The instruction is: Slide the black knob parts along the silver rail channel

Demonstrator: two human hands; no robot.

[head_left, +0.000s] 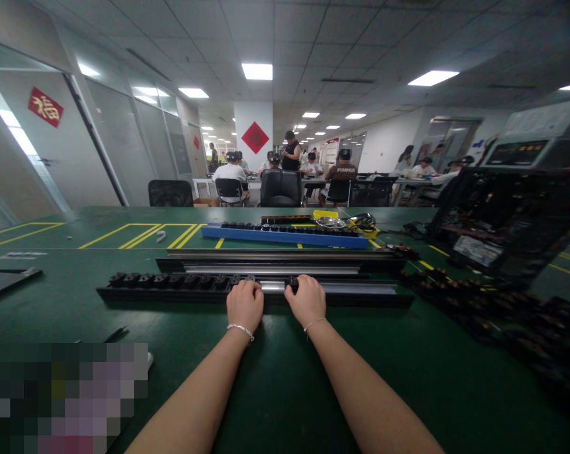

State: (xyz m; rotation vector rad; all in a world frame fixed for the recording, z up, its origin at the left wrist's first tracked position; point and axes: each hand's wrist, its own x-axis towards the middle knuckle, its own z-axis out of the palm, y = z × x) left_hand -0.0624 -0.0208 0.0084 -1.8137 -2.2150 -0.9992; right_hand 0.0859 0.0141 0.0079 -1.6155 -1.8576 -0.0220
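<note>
A long black channel rail (pixel 360 299) lies across the green table in front of me, with a row of small black parts (pixel 162 282) set along its left half. My left hand (pixel 245 305) rests with curled fingers at the right end of that row; what its fingertips press on is partly hidden. Between my thumb and fingers, my right hand (pixel 308 300) pinches a small black part (pixel 292 284) at the rail. A bare, shiny stretch of the rail shows between both hands.
Behind lie more black rails (pixel 275 261) and a blue rail (pixel 285 236) holding black parts. Loose black parts (pixel 474 309) are heaped at right, near a dark machine (pixel 483 221). A metal dish (pixel 331 222) stands at the back. Several people sit at far tables.
</note>
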